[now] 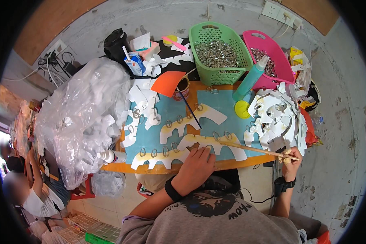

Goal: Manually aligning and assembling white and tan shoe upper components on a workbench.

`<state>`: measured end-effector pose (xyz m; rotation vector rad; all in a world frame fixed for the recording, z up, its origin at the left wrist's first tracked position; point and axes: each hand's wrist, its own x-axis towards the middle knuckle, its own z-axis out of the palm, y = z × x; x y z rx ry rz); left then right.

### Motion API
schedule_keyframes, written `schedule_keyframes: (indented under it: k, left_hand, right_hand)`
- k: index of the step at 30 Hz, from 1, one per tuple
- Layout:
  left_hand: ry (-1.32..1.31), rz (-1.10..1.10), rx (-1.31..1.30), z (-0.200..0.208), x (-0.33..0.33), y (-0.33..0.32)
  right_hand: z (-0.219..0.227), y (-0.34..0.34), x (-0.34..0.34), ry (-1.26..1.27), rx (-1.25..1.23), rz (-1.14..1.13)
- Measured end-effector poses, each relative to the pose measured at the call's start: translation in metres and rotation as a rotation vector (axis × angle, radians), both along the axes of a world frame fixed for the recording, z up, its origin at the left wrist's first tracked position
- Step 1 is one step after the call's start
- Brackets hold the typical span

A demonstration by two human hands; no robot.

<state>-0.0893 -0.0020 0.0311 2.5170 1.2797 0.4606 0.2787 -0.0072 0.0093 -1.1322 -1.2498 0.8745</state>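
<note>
My right hand [291, 161], pale wraps on its fingers, grips a long thin wooden stick [256, 149]. The stick's far end meets a white scalloped cut-out piece [234, 151] beside an upright metal ring [216, 136]. My left hand [199, 164] has its fingers bent down onto this same piece, with the fingertips partly hidden. To its left lies another scalloped piece [153, 159] with several metal rings standing along its yellow-smeared edge. Farther back rests a third such piece [215, 115], also with rings. A dark blue thin stick [189, 107] leans from a small pot [181, 90].
Behind stand a green basket [202, 73] and a pink basket [281, 61], both holding metal rings. A teal bottle [252, 77] leans by stacked white pieces [278, 118]. Plastic bags [85, 105] and a white bottle [111, 156] sit left. Another person [40, 195] works far left.
</note>
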Motion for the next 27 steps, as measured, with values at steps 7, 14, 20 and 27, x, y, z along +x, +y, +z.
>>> schedule_keyframes:
  k: [7, 14, 20, 27]
  left_hand:
    - [0.011, -0.001, 0.003, -0.003, 0.001, -0.001]
    - [0.018, 0.001, 0.001, -0.004, 0.0, -0.001]
    - [0.024, -0.002, -0.001, -0.002, 0.001, -0.001]
    - [0.029, -0.005, -0.02, 0.0, 0.002, 0.001]
  right_hand:
    - [-0.004, 0.002, -0.006, 0.247, 0.012, 0.116]
    - [-0.008, 0.009, -0.022, 0.104, -0.132, 0.237]
    - [-0.013, 0.009, -0.014, 0.09, -0.134, 0.258]
    - [-0.012, 0.004, 0.003, 0.059, -0.108, 0.237]
